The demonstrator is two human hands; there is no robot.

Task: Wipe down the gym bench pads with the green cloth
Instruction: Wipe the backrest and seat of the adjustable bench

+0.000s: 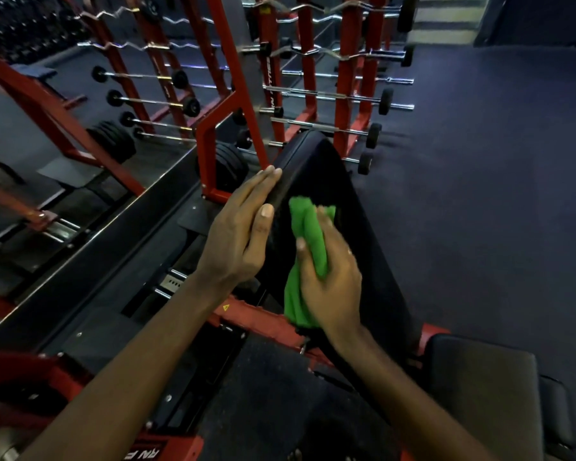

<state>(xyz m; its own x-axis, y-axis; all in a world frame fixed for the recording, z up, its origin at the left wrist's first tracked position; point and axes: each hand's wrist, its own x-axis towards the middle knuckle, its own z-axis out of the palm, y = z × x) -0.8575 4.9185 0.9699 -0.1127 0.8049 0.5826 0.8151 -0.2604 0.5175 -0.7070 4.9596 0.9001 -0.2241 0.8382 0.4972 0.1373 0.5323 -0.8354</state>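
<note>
Gym floor (496, 194); green cloth (305, 227) on pad (356, 221)

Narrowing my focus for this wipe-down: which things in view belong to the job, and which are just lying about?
Job: cloth, gripped by the right hand; back pad, with the left hand flat on its edge; seat pad.
Lying about: barbells; rack; plates.

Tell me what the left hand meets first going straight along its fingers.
The left hand touches the left edge of the back pad; it would slide up that edge, probably reaching the barbell rack behind; depth unclear.
</note>
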